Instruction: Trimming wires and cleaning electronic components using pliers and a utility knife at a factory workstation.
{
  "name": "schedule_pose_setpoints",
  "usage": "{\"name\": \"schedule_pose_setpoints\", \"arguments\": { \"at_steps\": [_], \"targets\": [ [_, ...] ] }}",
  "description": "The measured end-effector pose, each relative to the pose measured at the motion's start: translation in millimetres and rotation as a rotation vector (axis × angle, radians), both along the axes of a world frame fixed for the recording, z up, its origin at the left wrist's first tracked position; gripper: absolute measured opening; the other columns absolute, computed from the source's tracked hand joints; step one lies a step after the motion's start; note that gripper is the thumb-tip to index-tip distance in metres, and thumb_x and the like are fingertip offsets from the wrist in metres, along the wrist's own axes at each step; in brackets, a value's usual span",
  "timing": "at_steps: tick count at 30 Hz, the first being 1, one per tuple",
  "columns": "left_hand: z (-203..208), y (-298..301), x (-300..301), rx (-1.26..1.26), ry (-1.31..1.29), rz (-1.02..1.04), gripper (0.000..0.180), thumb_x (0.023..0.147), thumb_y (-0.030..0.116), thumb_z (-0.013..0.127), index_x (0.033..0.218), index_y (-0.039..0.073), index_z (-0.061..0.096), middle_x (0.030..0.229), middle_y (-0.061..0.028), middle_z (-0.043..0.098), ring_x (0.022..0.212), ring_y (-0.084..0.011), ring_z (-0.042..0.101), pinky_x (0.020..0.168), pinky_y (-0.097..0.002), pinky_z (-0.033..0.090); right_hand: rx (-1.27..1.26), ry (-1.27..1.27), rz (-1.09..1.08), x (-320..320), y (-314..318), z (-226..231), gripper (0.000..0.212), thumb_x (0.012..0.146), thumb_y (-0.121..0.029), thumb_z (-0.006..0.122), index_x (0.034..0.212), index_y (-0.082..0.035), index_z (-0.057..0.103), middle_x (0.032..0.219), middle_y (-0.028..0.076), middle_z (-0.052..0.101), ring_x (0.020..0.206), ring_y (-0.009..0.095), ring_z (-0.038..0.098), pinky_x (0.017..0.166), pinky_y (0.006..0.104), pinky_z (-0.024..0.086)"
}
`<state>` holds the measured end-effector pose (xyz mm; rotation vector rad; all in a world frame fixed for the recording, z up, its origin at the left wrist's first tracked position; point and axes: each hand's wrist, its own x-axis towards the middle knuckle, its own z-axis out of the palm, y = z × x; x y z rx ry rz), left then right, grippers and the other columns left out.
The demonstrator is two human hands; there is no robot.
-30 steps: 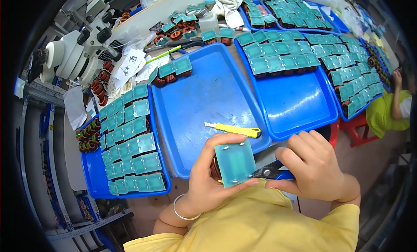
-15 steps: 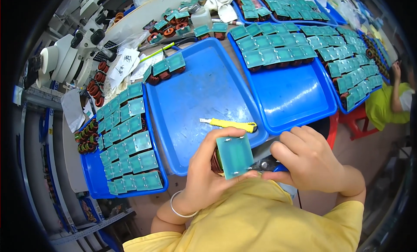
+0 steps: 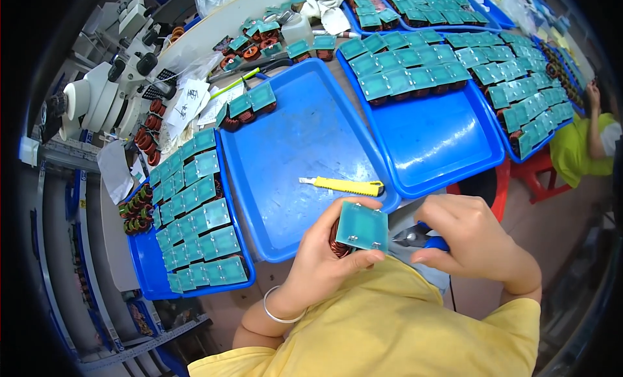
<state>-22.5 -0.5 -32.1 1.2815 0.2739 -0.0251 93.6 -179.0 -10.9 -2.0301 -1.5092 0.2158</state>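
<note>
My left hand is closed round a copper-wound coil with a square green board on it. The board faces up, with small solder points near its edges, and copper windings show at its left side. In my right hand is a pair of blue-handled cutting pliers. Their metal jaws point at the board's right edge, a small gap apart from it. Beyond my hands a yellow utility knife lies in the middle blue tray, its blade pointing left.
Several boarded coils fill the left blue tray and the right blue tray. A few coils sit at the middle tray's far left corner. A microscope stands at the left. A person in a green top is at the far right.
The coil has tilted in my left hand and shifted slightly right. My right hand has moved up and right, drawing the pliers away from the board's lower corner.
</note>
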Motion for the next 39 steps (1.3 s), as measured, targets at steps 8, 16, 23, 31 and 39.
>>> {"name": "schedule_pose_setpoints", "arguments": {
  "at_steps": [8, 16, 23, 31, 39],
  "targets": [
    [-5.1, 6.9, -5.2, -0.155, -0.080, 0.005, 0.064, 0.074, 0.038, 0.070, 0.116, -0.004, 0.044, 0.091, -0.0145, 0.058, 0.057, -0.0146, 0.053, 0.045, -0.0209, 0.038, -0.002, -0.023, -0.196, 11.8, 5.0, -6.4, 0.036, 0.077, -0.034, 0.063, 0.089, -0.002, 0.050, 0.077, 0.012, 0.049, 0.074, 0.029, 0.051, 0.065, 0.0356, 0.040],
    [-8.3, 29.8, -17.5, 0.083, -0.225, 0.354, 0.059, 0.087, 0.040, 0.053, 0.127, 0.005, 0.028, 0.095, -0.0207, 0.057, 0.059, -0.0205, 0.059, 0.045, -0.0233, 0.046, -0.057, -0.421, -0.124, 50.9, 85.6, -74.5, 0.032, 0.072, -0.023, 0.067, 0.095, -0.007, 0.053, 0.089, 0.009, 0.050, 0.087, 0.026, 0.049, 0.076, 0.0349, 0.037],
    [-21.1, 41.6, -37.6, -0.075, -0.266, 0.206, 0.026, 0.090, 0.010, 0.050, 0.110, 0.006, 0.034, 0.108, -0.0211, 0.053, 0.078, -0.0203, 0.061, 0.063, -0.0266, 0.050, -0.029, -0.419, 0.074, 17.5, 125.2, -94.8, 0.027, 0.069, -0.009, 0.061, 0.093, -0.004, 0.052, 0.083, 0.009, 0.051, 0.080, 0.024, 0.053, 0.073, 0.0340, 0.039],
    [-25.3, 49.1, -43.4, -0.004, -0.283, 0.216, 0.040, 0.082, 0.013, 0.064, 0.109, 0.006, 0.035, 0.110, -0.0184, 0.051, 0.087, -0.0177, 0.057, 0.073, -0.0262, 0.048, 0.171, 0.382, -0.130, 3.0, 114.7, -46.6, 0.029, 0.074, -0.004, 0.058, 0.104, -0.004, 0.054, 0.088, 0.010, 0.056, 0.072, 0.021, 0.059, 0.059, 0.0277, 0.046],
    [-39.1, 53.8, -37.6, 0.180, -0.397, 0.132, 0.060, 0.062, 0.022, 0.082, 0.105, 0.004, 0.045, 0.109, -0.0134, 0.050, 0.090, -0.0178, 0.053, 0.076, -0.0284, 0.044, 0.216, 0.684, 0.225, -19.3, 65.2, -6.1, 0.029, 0.074, -0.005, 0.063, 0.103, -0.002, 0.063, 0.075, 0.009, 0.059, 0.063, 0.018, 0.057, 0.054, 0.0250, 0.045]
  ]
}}
